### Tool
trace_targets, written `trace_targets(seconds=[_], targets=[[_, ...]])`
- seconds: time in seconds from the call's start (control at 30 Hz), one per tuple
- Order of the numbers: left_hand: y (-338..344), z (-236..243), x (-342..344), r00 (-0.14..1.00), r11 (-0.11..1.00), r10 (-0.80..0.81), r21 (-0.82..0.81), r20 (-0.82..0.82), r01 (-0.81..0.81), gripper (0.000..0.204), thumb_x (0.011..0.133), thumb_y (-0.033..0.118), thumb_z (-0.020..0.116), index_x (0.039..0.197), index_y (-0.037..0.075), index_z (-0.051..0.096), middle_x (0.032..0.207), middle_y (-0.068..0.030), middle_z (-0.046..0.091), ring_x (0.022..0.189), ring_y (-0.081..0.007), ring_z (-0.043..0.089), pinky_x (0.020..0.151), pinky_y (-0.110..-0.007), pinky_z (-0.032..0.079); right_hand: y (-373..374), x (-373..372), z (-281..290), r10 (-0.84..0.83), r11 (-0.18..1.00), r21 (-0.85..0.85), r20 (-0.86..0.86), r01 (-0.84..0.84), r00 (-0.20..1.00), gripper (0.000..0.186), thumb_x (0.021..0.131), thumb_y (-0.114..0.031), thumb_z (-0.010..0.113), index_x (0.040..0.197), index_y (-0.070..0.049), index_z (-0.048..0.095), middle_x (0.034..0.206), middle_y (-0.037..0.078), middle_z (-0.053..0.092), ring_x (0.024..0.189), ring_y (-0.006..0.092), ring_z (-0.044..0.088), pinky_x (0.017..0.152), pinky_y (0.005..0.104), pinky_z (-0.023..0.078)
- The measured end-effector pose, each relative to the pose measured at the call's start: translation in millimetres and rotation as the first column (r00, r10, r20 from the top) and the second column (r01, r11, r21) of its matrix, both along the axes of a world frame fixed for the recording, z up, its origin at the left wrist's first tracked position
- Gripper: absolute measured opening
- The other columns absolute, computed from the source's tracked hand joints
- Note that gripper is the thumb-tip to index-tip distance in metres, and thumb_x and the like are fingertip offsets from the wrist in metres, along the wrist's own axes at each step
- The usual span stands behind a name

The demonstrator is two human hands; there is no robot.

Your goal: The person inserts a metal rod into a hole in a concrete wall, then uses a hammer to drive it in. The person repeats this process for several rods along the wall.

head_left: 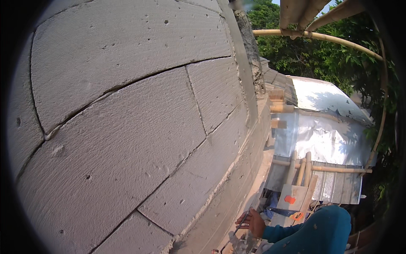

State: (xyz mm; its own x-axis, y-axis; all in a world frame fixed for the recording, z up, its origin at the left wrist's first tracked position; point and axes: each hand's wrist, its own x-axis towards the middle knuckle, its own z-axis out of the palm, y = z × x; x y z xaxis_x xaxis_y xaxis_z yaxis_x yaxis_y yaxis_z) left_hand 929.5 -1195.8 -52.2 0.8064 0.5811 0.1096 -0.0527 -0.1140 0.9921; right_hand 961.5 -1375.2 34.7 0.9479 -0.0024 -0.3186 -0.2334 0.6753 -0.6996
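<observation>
Low in the picture, right of centre, is my right hand (256,223), its teal sleeve (282,232) coming in from the right. Its fingers are bent round a thin dark rod (232,238) that slants down to the left; what kind of tool it is cannot be made out. Beside the hand rises a wall of pale aerated concrete blocks (139,139), with dark, narrow joints between them. To the right of the hand lies a handsaw (297,216) with an orange handle and a dark blade. My left hand does not show.
A board (299,192) with an orange patch lies beyond the hand, near bamboo poles (308,169). Shiny metal roofing (321,135) lies lower down on the right. A bent bamboo pole (338,40) crosses above, before trees (321,59). A rough concrete column (253,55) edges the wall.
</observation>
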Motion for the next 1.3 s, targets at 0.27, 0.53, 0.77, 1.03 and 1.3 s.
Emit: trace_targets(seconds=[0.27,0.53,0.77,1.03,1.3], targets=[[-2.4,-2.3,-6.4,1.000,1.000,0.011,-0.005,0.000,-0.011,0.039,0.082,0.008,0.071,0.115,-0.003,0.055,0.103,-0.0117,0.062,0.093,-0.0190,0.061,0.081,-0.031,0.049,-4.6,1.3,-2.6,0.021,1.000,0.009,0.032,-0.021,0.999,0.065,0.100,-0.057,0.033,0.095,0.002,0.059,0.098,0.021,0.062,0.107,0.0381,0.061,0.096,0.0589,0.048],[-6.5,-1.5,-4.8,1.000,1.000,0.012,-0.012,-0.001,-0.012,0.037,0.081,0.007,0.071,0.114,-0.003,0.055,0.101,-0.0110,0.062,0.092,-0.0183,0.061,0.080,-0.031,0.049,-4.9,0.6,-3.7,0.035,0.999,0.015,0.050,-0.036,0.998,0.060,0.101,-0.054,0.035,0.101,0.001,0.058,0.100,0.021,0.062,0.102,0.0365,0.063,0.093,0.0552,0.053],[-7.6,-4.4,-4.9,1.000,1.000,0.021,-0.021,-0.011,-0.021,0.036,0.081,0.007,0.071,0.112,-0.003,0.055,0.100,-0.0105,0.062,0.091,-0.0177,0.062,0.079,-0.030,0.050,15.3,-3.3,5.3,0.157,0.981,-0.135,0.124,-0.140,0.980,0.067,0.098,-0.060,0.037,0.108,0.002,0.060,0.104,0.021,0.064,0.105,0.0368,0.061,0.095,0.0541,0.049],[-11.8,-7.8,-11.4,1.000,1.000,0.012,-0.029,-0.017,-0.013,0.035,0.081,0.006,0.070,0.111,-0.003,0.055,0.098,-0.0098,0.063,0.090,-0.0171,0.062,0.078,-0.030,0.050,17.8,-11.5,19.4,0.206,0.968,-0.182,0.162,-0.175,0.965,0.063,0.101,-0.056,0.032,0.107,0.000,0.060,0.102,0.019,0.065,0.102,0.0326,0.062,0.093,0.0494,0.051],[-12.7,-11.0,-18.8,0.999,0.999,0.020,-0.038,-0.029,-0.021,0.033,0.081,0.005,0.070,0.110,-0.003,0.056,0.096,-0.0092,0.063,0.089,-0.0164,0.062,0.077,-0.029,0.050,22.7,-16.2,25.6,0.095,0.968,-0.250,0.218,-0.039,0.971,0.055,0.103,-0.051,0.033,0.100,-0.001,0.057,0.093,0.016,0.065,0.091,0.0316,0.067,0.086,0.0472,0.053]])
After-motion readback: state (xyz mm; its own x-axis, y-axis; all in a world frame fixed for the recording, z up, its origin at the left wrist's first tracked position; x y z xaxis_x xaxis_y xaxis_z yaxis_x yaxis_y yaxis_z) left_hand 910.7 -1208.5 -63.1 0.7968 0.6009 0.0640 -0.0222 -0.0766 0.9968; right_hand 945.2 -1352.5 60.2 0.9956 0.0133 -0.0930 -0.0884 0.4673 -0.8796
